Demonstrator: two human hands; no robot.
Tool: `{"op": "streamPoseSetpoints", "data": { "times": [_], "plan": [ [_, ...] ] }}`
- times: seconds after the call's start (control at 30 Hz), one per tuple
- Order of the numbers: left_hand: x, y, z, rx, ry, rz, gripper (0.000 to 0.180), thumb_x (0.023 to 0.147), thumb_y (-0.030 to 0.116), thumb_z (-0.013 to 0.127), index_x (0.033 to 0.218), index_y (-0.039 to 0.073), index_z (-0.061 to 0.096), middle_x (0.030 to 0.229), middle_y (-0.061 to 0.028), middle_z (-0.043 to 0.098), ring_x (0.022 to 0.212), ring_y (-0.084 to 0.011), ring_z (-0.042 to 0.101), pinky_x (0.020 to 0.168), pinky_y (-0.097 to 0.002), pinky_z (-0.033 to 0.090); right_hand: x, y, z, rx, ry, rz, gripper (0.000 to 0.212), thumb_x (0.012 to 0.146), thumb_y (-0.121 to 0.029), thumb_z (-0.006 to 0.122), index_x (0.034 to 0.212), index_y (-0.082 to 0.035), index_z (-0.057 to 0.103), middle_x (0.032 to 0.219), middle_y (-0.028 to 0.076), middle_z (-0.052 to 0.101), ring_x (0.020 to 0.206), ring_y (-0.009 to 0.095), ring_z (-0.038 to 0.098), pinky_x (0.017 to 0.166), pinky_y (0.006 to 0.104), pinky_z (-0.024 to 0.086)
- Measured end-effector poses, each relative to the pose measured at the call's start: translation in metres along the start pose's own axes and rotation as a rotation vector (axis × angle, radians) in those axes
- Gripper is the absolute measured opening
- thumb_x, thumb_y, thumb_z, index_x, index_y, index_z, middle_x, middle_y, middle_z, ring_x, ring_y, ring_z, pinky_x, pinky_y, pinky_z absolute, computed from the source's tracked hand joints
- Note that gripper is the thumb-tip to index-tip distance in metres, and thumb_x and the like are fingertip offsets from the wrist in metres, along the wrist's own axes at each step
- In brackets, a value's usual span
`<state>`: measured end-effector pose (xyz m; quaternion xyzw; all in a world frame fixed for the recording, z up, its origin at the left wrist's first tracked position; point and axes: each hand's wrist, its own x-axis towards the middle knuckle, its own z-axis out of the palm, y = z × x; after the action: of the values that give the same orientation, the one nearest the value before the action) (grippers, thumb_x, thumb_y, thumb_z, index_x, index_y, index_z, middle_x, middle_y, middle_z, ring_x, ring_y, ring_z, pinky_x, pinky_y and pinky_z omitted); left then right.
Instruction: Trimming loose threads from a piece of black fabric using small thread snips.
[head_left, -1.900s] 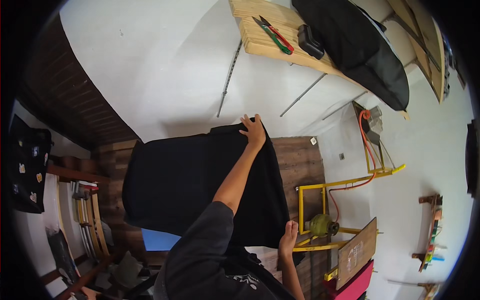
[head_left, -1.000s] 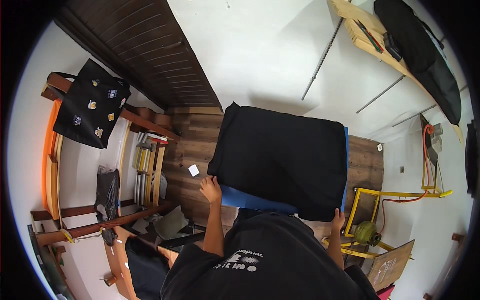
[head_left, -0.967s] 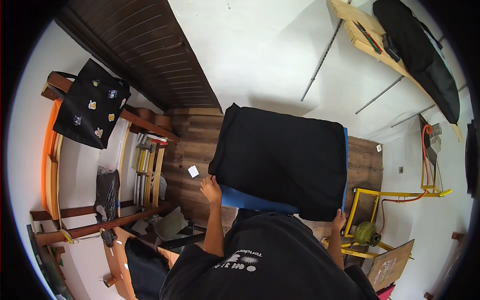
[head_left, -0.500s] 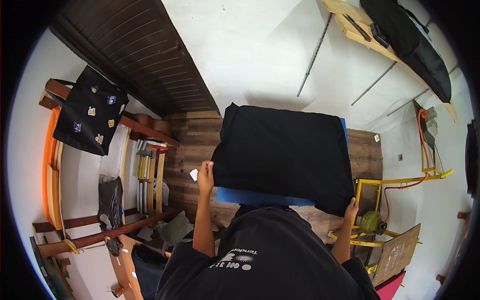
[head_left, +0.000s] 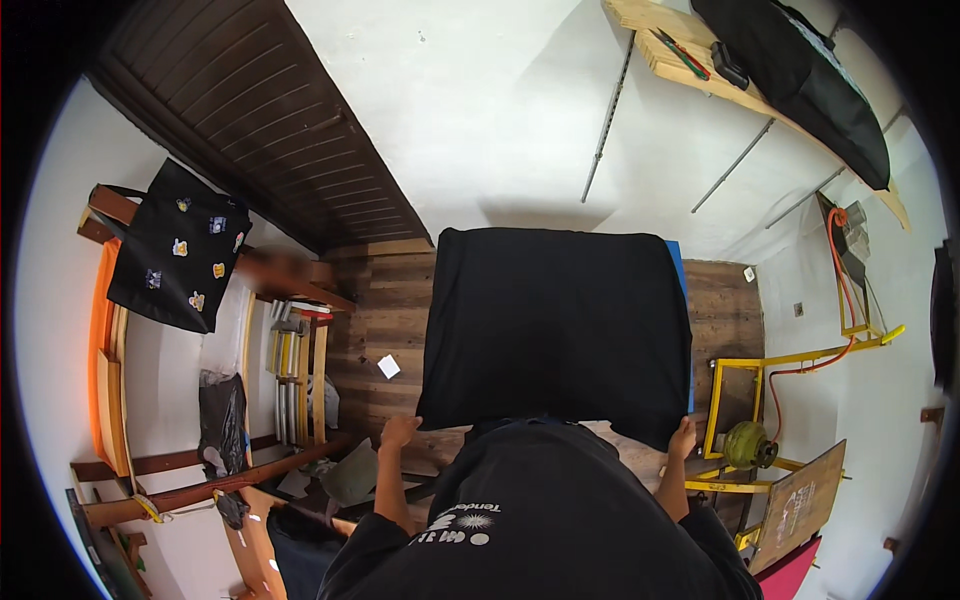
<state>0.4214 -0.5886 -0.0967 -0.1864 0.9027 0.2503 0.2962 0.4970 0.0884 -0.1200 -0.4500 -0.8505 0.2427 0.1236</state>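
Note:
A large black cloth lies spread over a blue board or table, whose edge shows along the right side. My left hand pinches the cloth's near left corner. The near right corner is gripped in my right hand. Between my hands the near edge of the cloth meets the front of my black shirt, and it sags a little toward the right corner. Most of the blue surface is hidden under the fabric.
A yellow metal frame with a green round tank stands at right. Left is a wooden rack and a black tote bag. A wooden shelf juts from the wall. A white scrap lies on the floor.
Both hands have come closer to my body, the left one farther, drawing the cloth's near edge over the blue strip. The cloth now lies straighter and flatter.

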Motion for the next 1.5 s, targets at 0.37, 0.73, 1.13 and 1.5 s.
{"op": "streamPoseSetpoints", "data": {
  "times": [0.37, 0.73, 1.13, 1.5],
  "plan": [
    [0.111, 0.193, -0.099, 0.008, 0.592, 0.454, 0.026, 0.085, 0.031, 0.063, 0.093, 0.007, 0.062, 0.097, -0.0141, 0.06, 0.095, -0.0365, 0.058, 0.078, -0.0453, 0.047, 0.009, -0.104, 0.007, -0.328, 0.124, -0.219, 0.044, 0.087, -0.024, 0.062, 0.121, -0.002, 0.046, 0.12, 0.019, 0.05, 0.113, 0.039, 0.048, 0.09, 0.0484, 0.043],
    [0.286, 0.289, -0.104, 0.253, 0.529, 0.265, 0.036, 0.083, 0.029, 0.063, 0.105, 0.003, 0.052, 0.11, -0.0159, 0.055, 0.105, -0.0351, 0.057, 0.083, -0.0453, 0.052, 0.011, -0.162, 0.057, -0.467, -0.467, -0.033, 0.106, 0.081, -0.059, 0.06, 0.148, 0.0, 0.001, 0.152, 0.029, -0.006, 0.14, 0.046, 0.003, 0.114, 0.0492, 0.015],
    [0.366, 0.265, -0.145, -0.373, 0.26, 0.092, 0.072, 0.073, 0.04, 0.072, 0.123, -0.007, 0.049, 0.125, -0.0254, 0.054, 0.111, -0.039, 0.055, 0.089, -0.045, 0.045, 0.029, -0.172, 0.046, -0.369, -0.716, 0.1, 0.117, 0.076, -0.065, 0.062, 0.148, -0.005, -0.009, 0.152, 0.023, -0.016, 0.142, 0.038, -0.01, 0.114, 0.0488, 0.013],
    [0.369, 0.315, -0.171, -0.375, 0.038, -0.059, 0.033, 0.074, 0.027, 0.061, 0.093, 0.0, 0.059, 0.096, -0.0194, 0.065, 0.094, -0.0346, 0.063, 0.078, -0.0461, 0.05, 0.033, -0.167, 0.038, -0.38, -0.74, 0.169, 0.119, 0.076, -0.067, 0.062, 0.147, -0.006, -0.012, 0.152, 0.021, -0.018, 0.142, 0.035, -0.013, 0.114, 0.0487, 0.014]
  ]
}}
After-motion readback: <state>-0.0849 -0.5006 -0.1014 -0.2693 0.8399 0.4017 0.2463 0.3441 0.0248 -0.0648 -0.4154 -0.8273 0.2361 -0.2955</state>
